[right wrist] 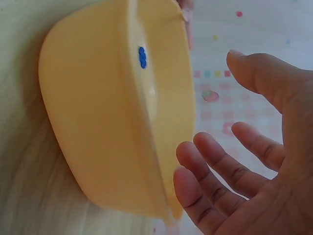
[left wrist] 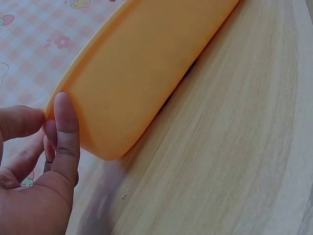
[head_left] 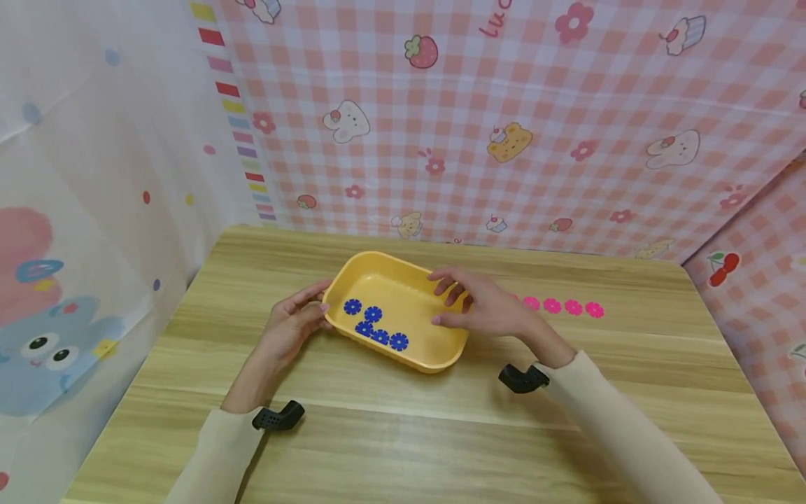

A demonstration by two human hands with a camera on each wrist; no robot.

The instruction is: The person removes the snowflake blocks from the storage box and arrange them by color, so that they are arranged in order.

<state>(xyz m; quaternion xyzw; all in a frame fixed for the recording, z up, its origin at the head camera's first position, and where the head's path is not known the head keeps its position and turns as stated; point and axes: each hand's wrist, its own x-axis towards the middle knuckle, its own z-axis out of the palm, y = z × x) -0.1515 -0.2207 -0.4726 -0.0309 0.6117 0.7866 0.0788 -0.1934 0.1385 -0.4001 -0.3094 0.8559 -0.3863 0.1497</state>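
A yellow plastic basin [head_left: 403, 297] with rounded corners stands on the table, turned at a slant. Several blue flower-shaped discs [head_left: 373, 314] lie on its floor toward the left and front. At the left end, my left hand [head_left: 296, 325] pinches the rim; in the left wrist view the thumb [left wrist: 66, 127] lies against the outer wall. My right hand [head_left: 485, 304] is over the basin's right end, fingers spread and slightly bent. Nothing is between its fingers [right wrist: 210, 161] in the right wrist view. One blue disc [right wrist: 142, 58] shows past the rim there.
A row of pink flower-shaped discs [head_left: 552, 306] lies on the wooden table [head_left: 390, 434] right of the basin, its left end hidden by my right hand. A pink checked cloth [head_left: 466, 91] hangs at the table's back edge, with more printed cloth at both sides.
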